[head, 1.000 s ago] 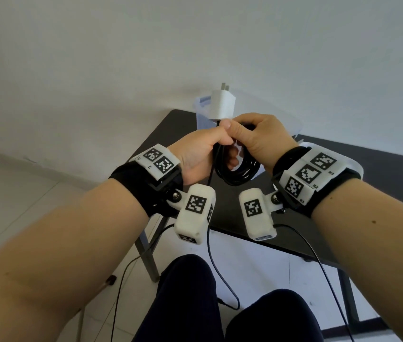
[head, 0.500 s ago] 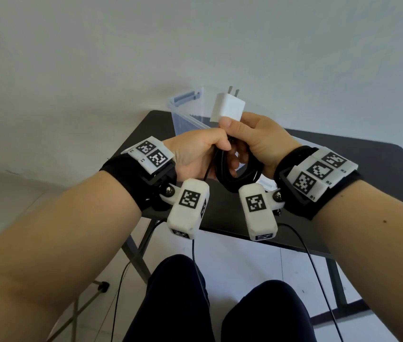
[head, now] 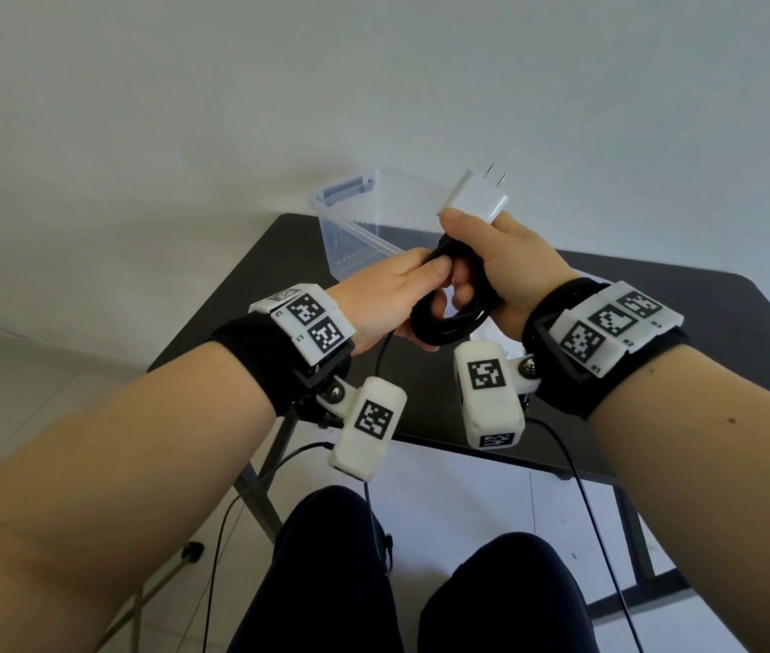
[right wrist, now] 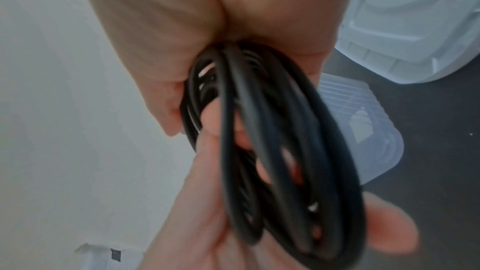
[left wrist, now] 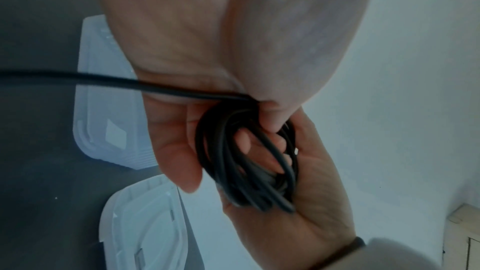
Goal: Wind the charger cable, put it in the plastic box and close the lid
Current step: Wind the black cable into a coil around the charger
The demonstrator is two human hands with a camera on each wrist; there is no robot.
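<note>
While both hands are meeting above the near edge of the dark table (head: 656, 294), one charger cable (head: 449, 322) is being held between them as a single black coil of several loops; the exact loop count cannot be told. One white plug brick (head: 475, 200) is sticking up out of the right hand (head: 510, 271), its two metal prongs pointing up and away toward the far wall, its long axis tilting slightly right. The right hand's fingers are wrapping round the top of the coil just under the brick. The left hand (head: 388, 299) is pinching the coil's left side, thumb on top, fingers curling underneath. The coil is hanging on edge, its long axis running up-down, well apart from the tabletop. In the left wrist view one loose strand of cable (left wrist: 78, 81) is running out leftward from the grip. One clear plastic box (head: 355, 228) is sitting open on the far left part of the table, beyond the hands. One white lid (left wrist: 145, 223) is lying flat on the table beside the box. Two dark-trousered knees (head: 336, 558) are showing below, near the camera.
</note>
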